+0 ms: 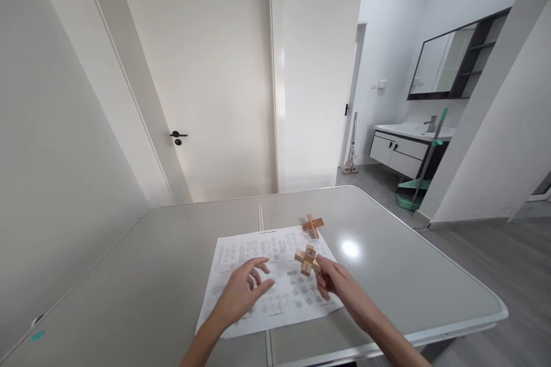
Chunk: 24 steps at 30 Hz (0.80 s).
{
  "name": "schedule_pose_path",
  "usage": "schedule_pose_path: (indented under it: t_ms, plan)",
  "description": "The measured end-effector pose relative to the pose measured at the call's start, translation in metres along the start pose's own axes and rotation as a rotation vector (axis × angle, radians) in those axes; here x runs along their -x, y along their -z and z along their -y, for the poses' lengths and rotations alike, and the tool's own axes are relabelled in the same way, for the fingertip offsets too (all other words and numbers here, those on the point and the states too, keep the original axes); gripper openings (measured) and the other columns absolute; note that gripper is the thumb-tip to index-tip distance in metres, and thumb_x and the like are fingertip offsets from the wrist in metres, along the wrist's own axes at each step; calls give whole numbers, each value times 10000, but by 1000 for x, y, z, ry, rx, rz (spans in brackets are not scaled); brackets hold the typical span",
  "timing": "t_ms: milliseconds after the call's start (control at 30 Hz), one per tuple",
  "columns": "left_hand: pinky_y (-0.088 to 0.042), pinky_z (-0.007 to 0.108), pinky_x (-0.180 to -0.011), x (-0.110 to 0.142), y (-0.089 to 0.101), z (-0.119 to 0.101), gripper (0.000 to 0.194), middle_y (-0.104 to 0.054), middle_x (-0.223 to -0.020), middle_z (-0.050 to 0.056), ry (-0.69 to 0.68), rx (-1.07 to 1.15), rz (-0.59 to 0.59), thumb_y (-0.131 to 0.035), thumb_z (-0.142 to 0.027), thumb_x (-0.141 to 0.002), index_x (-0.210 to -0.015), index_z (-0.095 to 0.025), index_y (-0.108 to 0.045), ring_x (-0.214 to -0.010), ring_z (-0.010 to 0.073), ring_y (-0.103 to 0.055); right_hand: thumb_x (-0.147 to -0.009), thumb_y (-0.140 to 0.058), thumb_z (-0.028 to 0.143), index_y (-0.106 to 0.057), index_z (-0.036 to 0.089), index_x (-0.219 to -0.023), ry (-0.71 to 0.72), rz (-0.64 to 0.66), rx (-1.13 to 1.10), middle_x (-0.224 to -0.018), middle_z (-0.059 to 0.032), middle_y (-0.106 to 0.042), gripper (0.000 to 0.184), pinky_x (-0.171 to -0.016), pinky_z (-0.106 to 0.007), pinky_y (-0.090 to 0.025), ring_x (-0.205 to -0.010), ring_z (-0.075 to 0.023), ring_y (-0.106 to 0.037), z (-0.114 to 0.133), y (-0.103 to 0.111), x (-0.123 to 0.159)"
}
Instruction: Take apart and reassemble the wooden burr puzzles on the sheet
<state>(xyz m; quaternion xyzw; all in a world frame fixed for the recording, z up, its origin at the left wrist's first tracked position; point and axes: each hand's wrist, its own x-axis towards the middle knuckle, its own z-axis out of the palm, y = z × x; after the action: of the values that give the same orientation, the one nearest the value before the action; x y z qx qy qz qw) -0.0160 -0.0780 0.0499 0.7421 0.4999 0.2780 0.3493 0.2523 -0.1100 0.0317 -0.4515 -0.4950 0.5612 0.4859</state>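
Observation:
A light wooden interlocking puzzle (pixel 307 260), made of crossed blocks with dark marks on their ends, is held up over the paper sheet. My right hand (pixel 333 276) grips it by its right end between thumb and fingers. Over the left part of the printed sheet (pixel 232 330), my left hand (pixel 246 287) has its fingers curved and apart, with nothing in them. Small grey diagrams cover that sheet. A darker brown wooden cross-shaped puzzle (pixel 313 225) rests at the sheet's far right corner, beyond my right hand.
The grey table (pixel 150 275) has a seam down its middle and a pale rim. Behind it is a white door (pixel 219 97) with a black handle. At the right back stand a washbasin cabinet (pixel 400 149), a mop (pixel 353 146) and a green dustpan (pixel 408 202).

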Motion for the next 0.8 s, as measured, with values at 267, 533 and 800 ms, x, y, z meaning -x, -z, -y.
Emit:
schedule_pose_path:
  t_ms: [267,533,800]
  plan:
    - [-471,507,-1065,35,41,98,326,-676,-1221,72,-14,-464,-440,-557,-457,-914,-1142,-260,-683,-1216,317,-583,-890,-397,773,-420,265,-627,55,-380,577,-541,43,-456,573,-567,-292,-340,-546,-187,-448,-49,51,-38]
    - [-410,527,-1157,63,48,138,534,-592,-1450,120,29,-545,-389,-498,-498,-946,-1388,-199,-520,-1357,322,-528,-914,-371,718,-495,249,-642,-33,-492,748,-597,-7,-581,556,-557,-288,-337,-587,-208,-519,-71,55,-50]
    - [-431,504,-1154,69,48,135,543,-595,-1458,116,39,-565,-392,-502,-481,-948,-1410,-196,-512,-1365,320,-538,-946,-301,719,-574,241,-688,-135,-498,864,-719,-73,-701,608,-566,-296,-384,-663,-237,-621,-70,50,-58]
